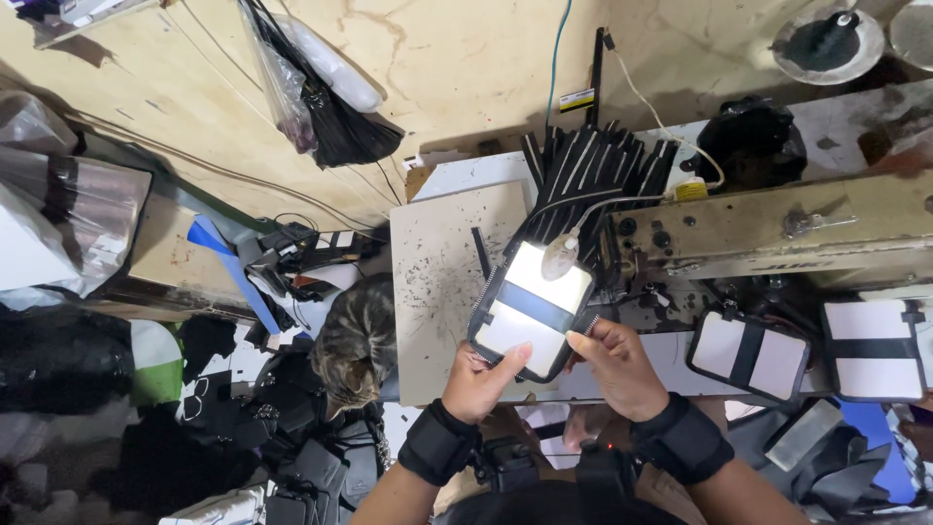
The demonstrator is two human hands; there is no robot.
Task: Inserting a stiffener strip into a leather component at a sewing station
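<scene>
Left hand (478,381): fingers closed on pouch panel (530,309), lower edge;
Right hand (617,365): fingers pinching its right edge;
Sewing machine (768,228): just beyond fingers.

A small rectangular yellow-and-white label (576,99) sits on the beige wall beside a black upright bar. Clear and black plastic bags (311,87) hang at the wall's upper left. No screens show.

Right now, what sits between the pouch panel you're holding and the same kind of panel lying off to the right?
In the head view, the right hand and bare table edge lie between the held panel and the lying panel.
</scene>
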